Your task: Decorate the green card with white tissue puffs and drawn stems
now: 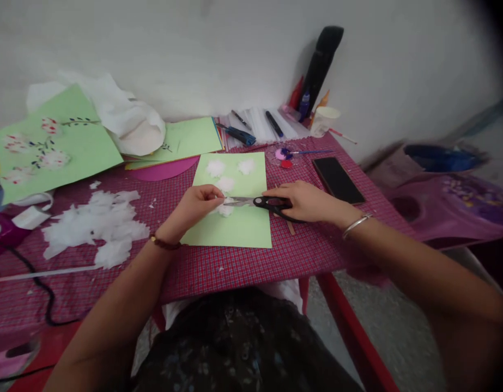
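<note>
A light green sheet (243,231) lies before me, with several white fluffy tufts (214,168) on its upper part. My right hand (300,201) is closed round the black handles of the scissors (271,202), whose blades point left over the sheet. At the blade tips, my left hand (200,202) pinches a small white piece (226,201), partly hidden by the fingers. A white tuft (225,210) shows just below the blades. To the left lies a pile of torn white tissue (100,223).
A green sheet with painted flowers (75,136) and crumpled white paper (128,114) lie at the back left. A purple glue gun (4,231) is at the far left. Behind are a blue cutter (240,135) and a paint palette (284,155). A dark phone (338,179) lies right.
</note>
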Available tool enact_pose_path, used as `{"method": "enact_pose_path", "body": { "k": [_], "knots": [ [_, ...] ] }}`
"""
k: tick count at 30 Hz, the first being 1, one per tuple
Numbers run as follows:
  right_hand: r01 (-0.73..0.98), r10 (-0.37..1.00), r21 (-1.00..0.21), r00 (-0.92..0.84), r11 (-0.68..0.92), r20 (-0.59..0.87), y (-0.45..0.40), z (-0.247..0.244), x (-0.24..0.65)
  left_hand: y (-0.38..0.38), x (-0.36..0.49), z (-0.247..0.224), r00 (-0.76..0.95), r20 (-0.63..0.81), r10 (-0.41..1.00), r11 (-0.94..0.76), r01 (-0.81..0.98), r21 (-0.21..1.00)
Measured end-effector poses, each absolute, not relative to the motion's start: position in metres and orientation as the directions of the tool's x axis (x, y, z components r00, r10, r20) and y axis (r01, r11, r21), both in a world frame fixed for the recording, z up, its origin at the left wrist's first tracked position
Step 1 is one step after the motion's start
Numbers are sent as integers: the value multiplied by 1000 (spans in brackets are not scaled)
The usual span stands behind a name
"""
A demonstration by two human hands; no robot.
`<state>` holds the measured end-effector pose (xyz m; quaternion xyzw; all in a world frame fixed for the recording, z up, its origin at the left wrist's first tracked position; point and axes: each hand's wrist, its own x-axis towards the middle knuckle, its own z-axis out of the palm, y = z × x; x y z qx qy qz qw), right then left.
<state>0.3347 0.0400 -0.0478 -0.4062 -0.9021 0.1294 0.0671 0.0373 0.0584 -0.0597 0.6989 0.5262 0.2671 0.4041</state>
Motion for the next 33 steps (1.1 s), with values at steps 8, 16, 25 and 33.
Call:
{"method": "enact_pose_path", "body": {
  "k": [8,16,25,33],
  "knots": [
    [716,753,-336,-658,612,-30,39,-43,328,58,42,-56,307,11,952,-197,585,786],
    [718,759,-371,-649,589,-50,40,-48,330,61,39,-59,310,45,950,-232,602,764],
    [734,787,-379,-616,564,-21,32,-46,332,64,31,-55,136,174,975,-221,542,811],
    [799,862,-342,-502,495,73,27,-40,351,60,-19,-46,80,-198,977,195,37,980]
  ]
}}
